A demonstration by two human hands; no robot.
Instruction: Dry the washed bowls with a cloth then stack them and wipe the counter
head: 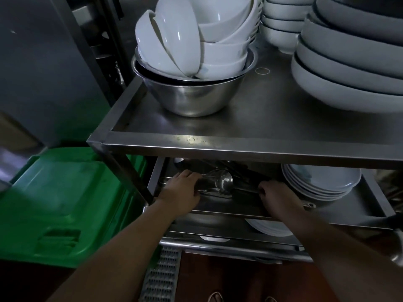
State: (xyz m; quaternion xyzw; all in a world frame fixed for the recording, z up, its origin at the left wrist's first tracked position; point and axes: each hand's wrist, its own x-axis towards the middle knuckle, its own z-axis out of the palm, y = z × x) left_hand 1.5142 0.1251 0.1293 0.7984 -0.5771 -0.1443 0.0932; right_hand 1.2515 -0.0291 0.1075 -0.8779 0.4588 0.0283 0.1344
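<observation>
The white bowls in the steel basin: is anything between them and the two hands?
Yes. The top shelf of the steel rack lies between them. The white bowls sit in the steel basin on top of it, while the left hand and right hand reach among utensils on the shelf below.

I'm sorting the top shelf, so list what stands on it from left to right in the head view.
Steel mixing bowl filled with tilted white bowls → small rubber band lying on the shelf → stack of small white bowls at the back → stack of large white bowls.
</observation>
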